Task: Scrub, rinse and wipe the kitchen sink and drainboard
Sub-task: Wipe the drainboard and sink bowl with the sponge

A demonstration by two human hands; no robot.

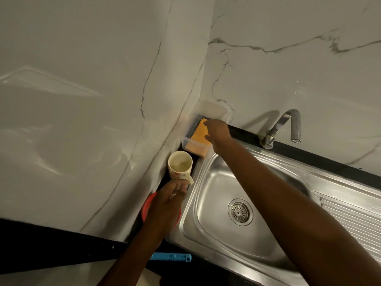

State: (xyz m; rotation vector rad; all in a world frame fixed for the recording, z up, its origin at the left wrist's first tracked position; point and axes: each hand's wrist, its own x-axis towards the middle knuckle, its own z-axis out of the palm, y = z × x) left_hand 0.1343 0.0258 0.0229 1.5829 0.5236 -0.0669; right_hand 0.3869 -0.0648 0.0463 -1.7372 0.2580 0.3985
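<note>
The steel sink (216, 240) fills the lower right, with its drain (240, 211) in the basin and the ribbed drainboard (354, 219) to the right. An orange sponge (199, 134) lies in a clear plastic box (212, 109) in the wall corner behind the sink. My right hand (219, 130) reaches over the basin and its fingertips and thumb touch the sponge's right edge; whether they pinch it is hidden. My left hand (169, 201) grips the handle of a cream mug (179, 165) with red marks, which holds pale liquid.
A steel tap (287, 125) stands on the black ledge behind the sink. A red dish (147, 207) sits under my left hand on the black counter. A blue object (171, 257) lies by the sink's front left corner. Marble walls close the left and back.
</note>
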